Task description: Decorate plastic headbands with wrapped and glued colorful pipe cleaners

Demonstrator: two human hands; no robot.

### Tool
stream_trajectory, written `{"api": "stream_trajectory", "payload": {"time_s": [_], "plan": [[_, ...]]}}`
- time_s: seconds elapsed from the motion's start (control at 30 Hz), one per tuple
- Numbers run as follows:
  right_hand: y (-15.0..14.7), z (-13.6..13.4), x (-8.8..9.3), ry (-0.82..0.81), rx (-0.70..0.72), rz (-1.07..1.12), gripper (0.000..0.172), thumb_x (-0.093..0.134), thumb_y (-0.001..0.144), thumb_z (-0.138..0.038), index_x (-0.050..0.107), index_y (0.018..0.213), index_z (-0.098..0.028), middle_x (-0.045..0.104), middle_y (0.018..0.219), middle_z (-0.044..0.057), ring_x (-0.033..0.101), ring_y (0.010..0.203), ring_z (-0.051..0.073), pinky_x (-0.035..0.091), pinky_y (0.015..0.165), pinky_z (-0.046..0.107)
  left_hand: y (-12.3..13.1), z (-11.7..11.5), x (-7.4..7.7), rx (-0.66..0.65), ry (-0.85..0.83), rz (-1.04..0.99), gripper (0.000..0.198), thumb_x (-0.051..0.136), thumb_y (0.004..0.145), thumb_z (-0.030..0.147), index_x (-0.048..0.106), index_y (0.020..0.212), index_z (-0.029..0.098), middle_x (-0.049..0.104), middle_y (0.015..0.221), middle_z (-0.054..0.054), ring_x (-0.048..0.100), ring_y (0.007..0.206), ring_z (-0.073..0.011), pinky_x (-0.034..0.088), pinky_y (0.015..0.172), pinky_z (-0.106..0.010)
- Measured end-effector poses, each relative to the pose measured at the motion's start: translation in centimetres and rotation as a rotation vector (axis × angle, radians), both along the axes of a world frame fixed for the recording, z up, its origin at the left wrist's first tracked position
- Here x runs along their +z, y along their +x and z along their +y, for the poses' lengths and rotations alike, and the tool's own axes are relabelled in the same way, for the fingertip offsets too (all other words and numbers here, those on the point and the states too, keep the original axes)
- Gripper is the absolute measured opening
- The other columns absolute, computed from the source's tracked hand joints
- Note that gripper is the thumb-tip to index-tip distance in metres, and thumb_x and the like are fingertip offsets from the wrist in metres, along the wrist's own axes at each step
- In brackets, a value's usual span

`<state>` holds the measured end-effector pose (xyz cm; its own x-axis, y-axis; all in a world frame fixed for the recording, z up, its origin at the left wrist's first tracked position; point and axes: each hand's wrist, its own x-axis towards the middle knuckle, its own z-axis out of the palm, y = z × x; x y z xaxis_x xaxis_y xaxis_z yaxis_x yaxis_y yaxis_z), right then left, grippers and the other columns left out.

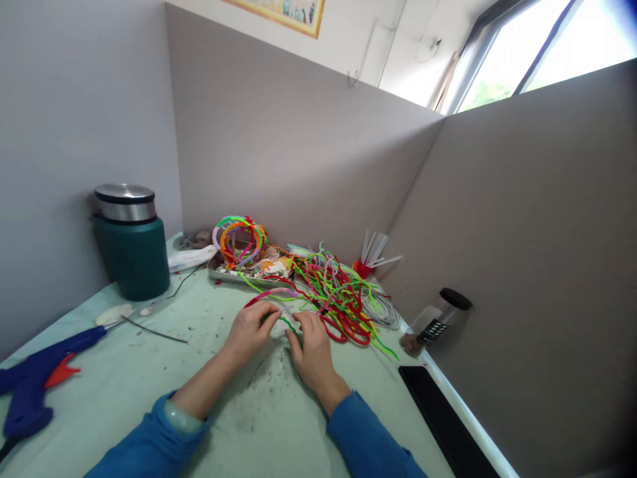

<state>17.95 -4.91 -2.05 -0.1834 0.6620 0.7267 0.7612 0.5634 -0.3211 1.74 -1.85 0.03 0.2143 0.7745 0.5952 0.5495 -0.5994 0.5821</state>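
My left hand (pixel 253 330) is closed in a pinch on a green pipe cleaner (pixel 288 323) in the middle of the table. My right hand (pixel 313 348) curls its thumb and fingers around the other side of the same strand. The green piece spans the small gap between my fingertips. A red and pink pipe cleaner (pixel 271 292) arches just behind my left hand; whether it joins the green one is hidden. Beyond my right hand lies a tangled heap of coloured pipe cleaners (pixel 343 292), mostly red and green.
A metal tray (pixel 233 275) holds shells and colourful pipe-cleaner rings (pixel 241 242). To the left are a green flask (pixel 134 255) and a blue glue gun (pixel 54 365). Glue sticks stand in a red cup (pixel 363 269). A clear jar (pixel 432 322) and a black strip (pixel 445 418) lie right.
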Motion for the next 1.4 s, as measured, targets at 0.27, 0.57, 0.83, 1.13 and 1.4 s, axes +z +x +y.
{"api": "stream_trajectory", "payload": {"time_s": [0.27, 0.57, 0.83, 1.13, 1.4], "plan": [[0.6, 1.1, -1.2, -0.145, 0.050, 0.131, 0.009, 0.050, 0.084, -0.018, 0.058, 0.084, -0.018, 0.062, 0.080, 0.004, 0.056, 0.078, 0.018, 0.043, 0.071, 0.030, 0.0, 0.1, -0.2, -0.054, 0.013, -0.014, 0.019, 0.049, 0.085, 0.028, 0.064, 0.080, 0.019, 0.065, 0.076, -0.002, 0.058, 0.072, -0.0135, 0.043, 0.068, -0.023], [1.0, 1.2, -1.2, -0.223, -0.043, 0.397, 0.014, 0.046, 0.086, -0.026, 0.056, 0.081, -0.018, 0.061, 0.074, 0.002, 0.057, 0.069, 0.016, 0.042, 0.065, 0.026, 0.1, -0.1, -0.5, -0.111, 0.093, 0.155, 0.017, 0.049, 0.085, 0.025, 0.065, 0.084, 0.018, 0.066, 0.082, -0.005, 0.059, 0.081, -0.0163, 0.043, 0.076, -0.027], [1.1, 0.9, -0.9, -0.221, -0.039, 0.441, 0.015, 0.048, 0.087, -0.028, 0.056, 0.080, -0.018, 0.060, 0.075, 0.002, 0.055, 0.071, 0.016, 0.041, 0.067, 0.025, 0.2, -0.5, -0.4, -0.042, 0.082, 0.207, 0.008, 0.048, 0.083, 0.022, 0.054, 0.081, 0.018, 0.062, 0.077, -0.003, 0.056, 0.073, -0.0161, 0.042, 0.068, -0.027], [1.0, 0.6, -0.7, -0.194, -0.023, 0.461, 0.014, 0.050, 0.086, -0.027, 0.057, 0.079, -0.017, 0.060, 0.075, 0.002, 0.055, 0.070, 0.015, 0.040, 0.066, 0.025, 0.5, -1.0, -0.1, -0.023, 0.153, 0.443, 0.007, 0.046, 0.077, 0.014, 0.051, 0.073, 0.018, 0.058, 0.069, -0.002, 0.051, 0.066, -0.0165, 0.037, 0.066, -0.029], [0.6, -0.2, 0.1, -0.104, 0.101, 0.404, 0.010, 0.051, 0.085, -0.022, 0.058, 0.079, -0.017, 0.059, 0.075, 0.003, 0.055, 0.071, 0.015, 0.042, 0.067, 0.026, 0.5, -1.0, -0.7, -0.108, 0.040, 0.478, 0.012, 0.048, 0.081, 0.021, 0.057, 0.074, 0.018, 0.063, 0.071, -0.003, 0.057, 0.069, -0.0164, 0.036, 0.065, -0.026]]}}
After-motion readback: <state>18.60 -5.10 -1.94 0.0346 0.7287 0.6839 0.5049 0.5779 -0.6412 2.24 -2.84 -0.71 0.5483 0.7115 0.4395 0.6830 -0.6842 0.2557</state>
